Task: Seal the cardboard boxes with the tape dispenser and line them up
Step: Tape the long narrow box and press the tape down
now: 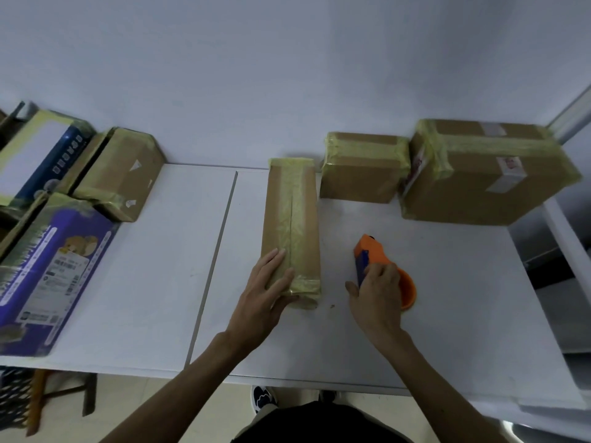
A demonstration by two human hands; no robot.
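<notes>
A long narrow cardboard box [292, 215] with yellowish tape along its top lies in the middle of the white table [153, 282], lengthwise away from me. My left hand [267, 289] rests on its near left end, fingers laid on the top and thumb at the near end face. To its right lies the orange and blue tape dispenser [372, 254], and my right hand [377, 292] is on it, fingers curled over its body. Two taped boxes stand at the back right: a medium one [361, 167] and a large one [486, 174].
At the left stand more boxes: a brown taped one [121, 174], a purple printed one [54, 270] and a blue and white one [35, 151]. A seam [214, 260] runs across the table. The table's front edge is near my body.
</notes>
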